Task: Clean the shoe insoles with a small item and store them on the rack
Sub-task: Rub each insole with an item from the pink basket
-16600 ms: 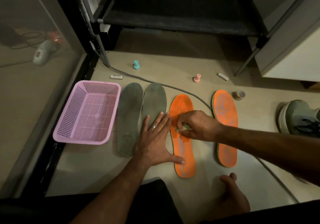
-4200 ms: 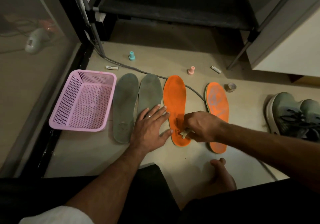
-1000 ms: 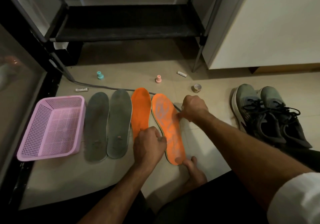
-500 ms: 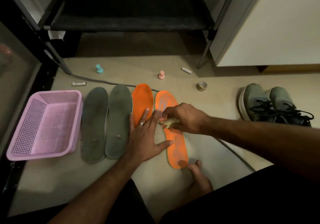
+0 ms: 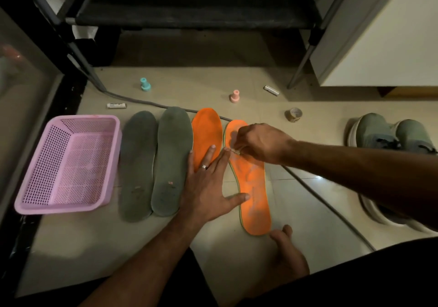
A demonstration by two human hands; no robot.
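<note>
Several insoles lie side by side on the floor: two grey ones [image 5: 140, 164] [image 5: 172, 157], a clean orange one [image 5: 205, 131] and a dusty orange one [image 5: 253, 188] on the right. My left hand [image 5: 208, 183] lies flat with spread fingers over the lower part of the clean orange insole, its thumb touching the dusty one's edge. My right hand [image 5: 258, 143] pinches a small pale wad [image 5: 234, 150] against the dusty insole's upper part; the wad is mostly hidden by my fingers. The black rack shelf [image 5: 189, 20] stands beyond.
A pink mesh basket [image 5: 68, 164] sits at the left. A cable [image 5: 147, 103] crosses the floor behind the insoles. Teal [image 5: 145, 84] and pink [image 5: 235, 96] knobs, a tape roll [image 5: 294, 114] and grey-green shoes [image 5: 388, 133] lie around. My bare foot [image 5: 286, 249] is below the dusty insole.
My right hand with the wad has moved up the dusty insole towards its toe end. My left hand stays flat beside it.
</note>
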